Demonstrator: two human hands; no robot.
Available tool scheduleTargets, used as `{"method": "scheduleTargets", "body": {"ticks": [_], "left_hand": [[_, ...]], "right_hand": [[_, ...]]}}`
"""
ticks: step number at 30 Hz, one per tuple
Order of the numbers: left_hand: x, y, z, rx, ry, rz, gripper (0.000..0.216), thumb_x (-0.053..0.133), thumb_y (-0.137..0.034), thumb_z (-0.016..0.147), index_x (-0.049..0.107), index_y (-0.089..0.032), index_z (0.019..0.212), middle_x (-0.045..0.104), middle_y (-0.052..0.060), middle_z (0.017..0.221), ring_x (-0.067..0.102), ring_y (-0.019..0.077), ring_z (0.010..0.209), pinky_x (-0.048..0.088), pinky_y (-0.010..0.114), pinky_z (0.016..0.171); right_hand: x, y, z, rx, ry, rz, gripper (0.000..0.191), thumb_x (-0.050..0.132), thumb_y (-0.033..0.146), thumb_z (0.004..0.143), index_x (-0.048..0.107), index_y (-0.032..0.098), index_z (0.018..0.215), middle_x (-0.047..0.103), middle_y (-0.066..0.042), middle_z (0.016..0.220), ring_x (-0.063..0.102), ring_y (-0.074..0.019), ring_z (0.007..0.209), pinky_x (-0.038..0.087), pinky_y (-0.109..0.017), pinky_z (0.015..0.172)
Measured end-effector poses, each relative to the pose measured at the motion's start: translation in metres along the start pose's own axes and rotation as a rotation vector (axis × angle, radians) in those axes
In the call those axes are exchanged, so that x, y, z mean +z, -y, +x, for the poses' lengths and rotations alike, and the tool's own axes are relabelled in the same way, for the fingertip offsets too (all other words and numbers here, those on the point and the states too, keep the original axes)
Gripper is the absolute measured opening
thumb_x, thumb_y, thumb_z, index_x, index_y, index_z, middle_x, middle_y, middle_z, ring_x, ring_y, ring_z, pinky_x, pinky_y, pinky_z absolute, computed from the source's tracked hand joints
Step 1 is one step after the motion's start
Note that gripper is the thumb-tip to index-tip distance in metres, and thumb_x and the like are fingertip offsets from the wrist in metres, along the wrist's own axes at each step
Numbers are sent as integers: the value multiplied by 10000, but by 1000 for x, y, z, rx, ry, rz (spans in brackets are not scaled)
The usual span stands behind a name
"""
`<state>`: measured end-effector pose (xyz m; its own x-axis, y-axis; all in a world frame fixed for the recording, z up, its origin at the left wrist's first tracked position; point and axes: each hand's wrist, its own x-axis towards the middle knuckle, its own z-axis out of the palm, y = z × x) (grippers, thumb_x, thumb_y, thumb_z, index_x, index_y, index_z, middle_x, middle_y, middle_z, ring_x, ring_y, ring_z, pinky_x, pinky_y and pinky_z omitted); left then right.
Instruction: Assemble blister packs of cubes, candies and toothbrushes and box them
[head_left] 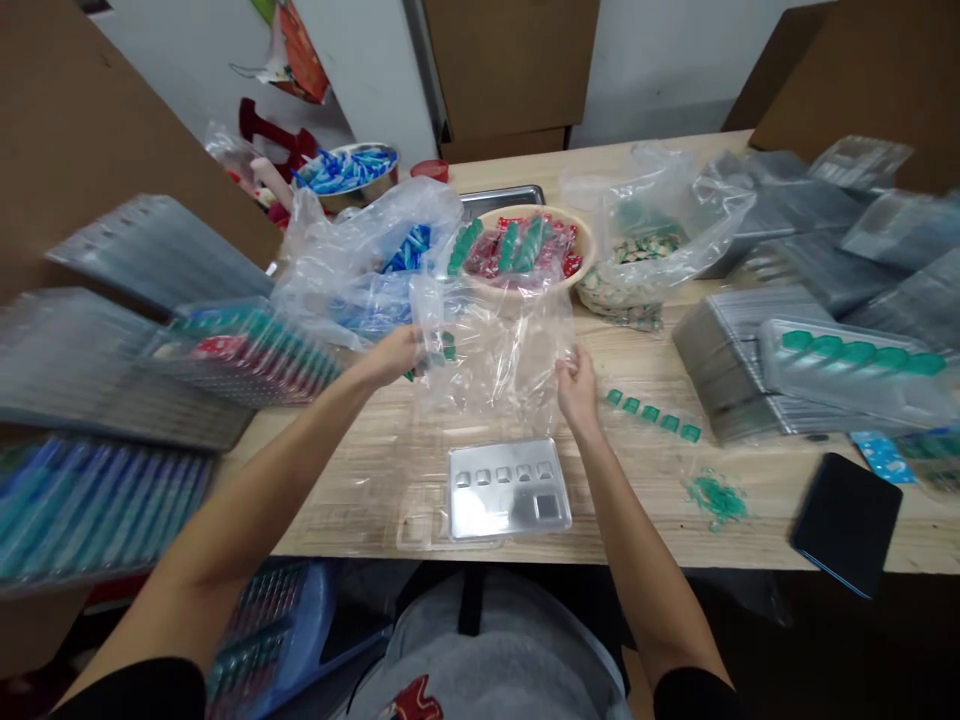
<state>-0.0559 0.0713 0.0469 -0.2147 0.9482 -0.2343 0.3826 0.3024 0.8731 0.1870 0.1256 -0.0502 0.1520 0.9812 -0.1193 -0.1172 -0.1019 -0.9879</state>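
A clear plastic bag [499, 355] is stretched between my two hands above the table. My left hand [401, 355] is closed on the bag's left side, with a small green piece [448, 347] showing beside its fingers. On the right side, my right hand [577, 388] pinches the bag's edge. Below the bag, a silvery tray [510, 515] with a row of small recesses and one square recess lies flat, on or beside clear plastic trays [420, 530]. Right of my right hand is a row of green faceted pieces [651, 414].
Behind the bag stands a cream bowl [589, 240] of red and green packets. Stacked clear trays [720, 350] stand at right, filled trays [97, 510] at left. Green bits [716, 498] and a black tablet-like object [847, 522] lie near the front edge. A metal bowl [382, 180] holds blue pieces.
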Motion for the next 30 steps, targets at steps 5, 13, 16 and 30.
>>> {"method": "scheduleTargets", "body": {"ticks": [5,13,16,30], "left_hand": [[4,21,10,-17,-99,-132,146,720,-254,638,665,-146,720,530,-32,517,431,78,438,323,178,413],[4,29,18,-72,-149,-272,136,757,-176,619,633,-128,646,491,-43,449,397,65,366,281,165,334],[-7,25,15,-31,-257,-347,153,733,-227,707,612,-136,686,475,-56,474,366,45,362,265,147,324],[94,11,-118,724,-196,510,267,440,-264,986,625,-140,1134,707,118,1070,629,239,994,513,402,851]], "right_hand": [[-18,26,-15,-231,-14,-166,440,585,284,786,554,187,1214,513,-134,1349,571,-199,1085,381,-451,1091],[-6,51,-61,-328,194,-91,330,589,428,854,619,221,1108,668,-77,1111,664,-171,912,524,-414,917],[0,53,-77,-176,285,49,327,661,439,813,642,224,1059,694,-50,1025,670,-151,843,552,-385,864],[34,51,-129,1001,499,743,341,521,505,909,689,209,938,711,-26,924,672,-147,887,549,-273,832]]}}
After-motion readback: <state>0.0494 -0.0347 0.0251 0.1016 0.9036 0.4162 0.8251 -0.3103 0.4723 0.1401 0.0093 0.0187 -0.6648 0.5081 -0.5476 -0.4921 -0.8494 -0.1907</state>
